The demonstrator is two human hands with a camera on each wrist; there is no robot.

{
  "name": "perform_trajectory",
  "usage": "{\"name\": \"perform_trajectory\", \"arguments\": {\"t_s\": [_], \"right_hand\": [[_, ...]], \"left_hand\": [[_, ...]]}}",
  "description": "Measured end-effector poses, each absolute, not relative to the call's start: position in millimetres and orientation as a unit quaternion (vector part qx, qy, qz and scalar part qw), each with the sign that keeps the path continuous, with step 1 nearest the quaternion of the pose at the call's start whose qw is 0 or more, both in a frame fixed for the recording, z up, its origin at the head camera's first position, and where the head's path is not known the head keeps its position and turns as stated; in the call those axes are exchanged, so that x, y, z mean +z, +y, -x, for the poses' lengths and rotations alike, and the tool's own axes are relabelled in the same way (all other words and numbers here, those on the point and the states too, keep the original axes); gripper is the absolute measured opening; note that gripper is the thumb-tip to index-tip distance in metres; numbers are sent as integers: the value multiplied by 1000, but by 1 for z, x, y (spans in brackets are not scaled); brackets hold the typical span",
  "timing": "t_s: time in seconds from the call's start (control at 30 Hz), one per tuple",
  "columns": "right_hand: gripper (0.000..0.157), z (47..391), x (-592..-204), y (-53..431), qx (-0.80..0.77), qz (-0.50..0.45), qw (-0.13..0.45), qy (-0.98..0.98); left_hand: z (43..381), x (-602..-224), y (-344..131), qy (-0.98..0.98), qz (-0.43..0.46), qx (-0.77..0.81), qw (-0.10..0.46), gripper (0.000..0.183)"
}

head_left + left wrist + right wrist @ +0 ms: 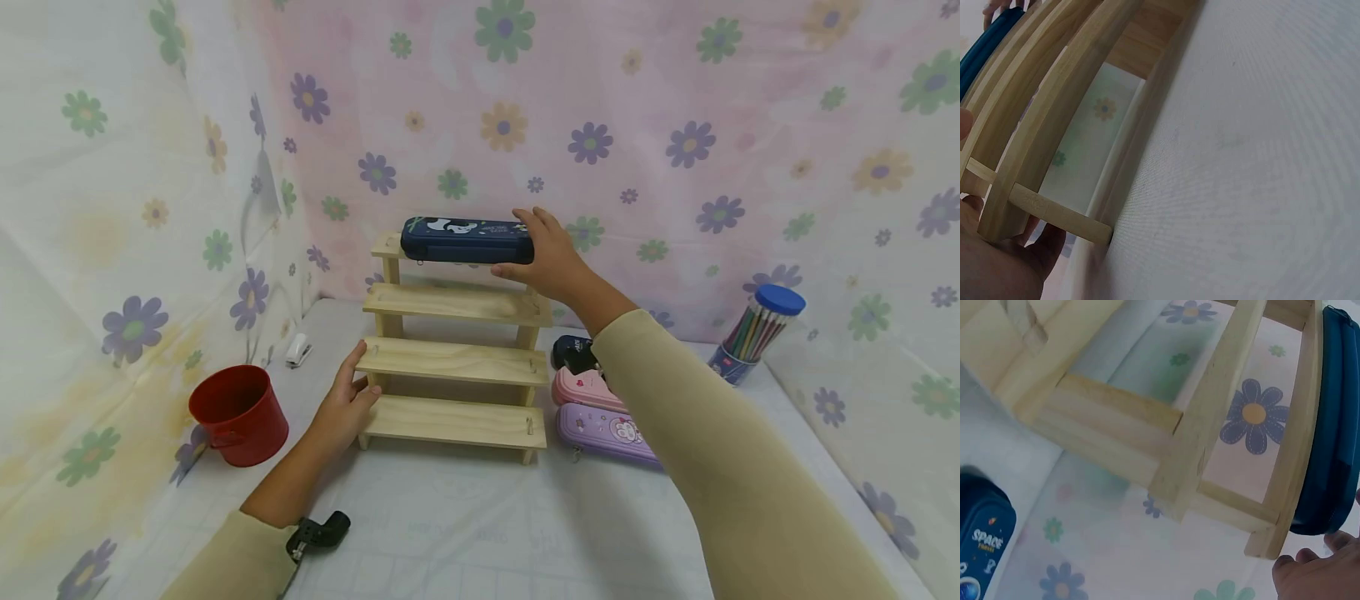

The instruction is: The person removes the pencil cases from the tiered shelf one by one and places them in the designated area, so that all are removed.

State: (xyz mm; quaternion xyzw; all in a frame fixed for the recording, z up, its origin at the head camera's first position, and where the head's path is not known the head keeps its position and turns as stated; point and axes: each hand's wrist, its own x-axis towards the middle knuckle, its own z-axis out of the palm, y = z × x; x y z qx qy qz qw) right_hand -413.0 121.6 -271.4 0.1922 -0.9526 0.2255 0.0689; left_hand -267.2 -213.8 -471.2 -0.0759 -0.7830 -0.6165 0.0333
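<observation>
A four-tier wooden step shelf (453,358) stands on the white-covered table. On its top tier lies a dark blue pencil case (465,242) with a panda print. My right hand (551,254) holds the case's right end, thumb in front and fingers over the back. In the right wrist view, the fingers (1338,540) touch the end of the blue case (1329,425). My left hand (345,412) grips the shelf's left side at the lower tiers. The left wrist view shows that hand (1007,269) around the shelf's end, some fingers hidden behind the wood.
Right of the shelf lie a purple pencil case (607,432), a pink one (585,388) and a dark one (573,353), partly behind my right arm. A pencil tub (753,333) with a blue lid stands farther right. A red bucket (240,417) and white stapler-like object (298,350) are left.
</observation>
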Motion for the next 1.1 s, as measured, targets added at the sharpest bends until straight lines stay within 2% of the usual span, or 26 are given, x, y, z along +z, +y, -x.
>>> {"name": "perform_trajectory", "arguments": {"t_s": [0.4, 0.87, 1.1], "right_hand": [[106, 421, -285, 122, 255, -172, 41, -951], [87, 416, -294, 120, 306, -165, 71, -935], [83, 416, -297, 121, 333, -151, 82, -927]], "left_hand": [[265, -468, -213, -781, 81, -619, 33, 76], [268, -475, -216, -778, 89, -621, 29, 77], [268, -473, -215, -780, 86, -619, 31, 77]]}}
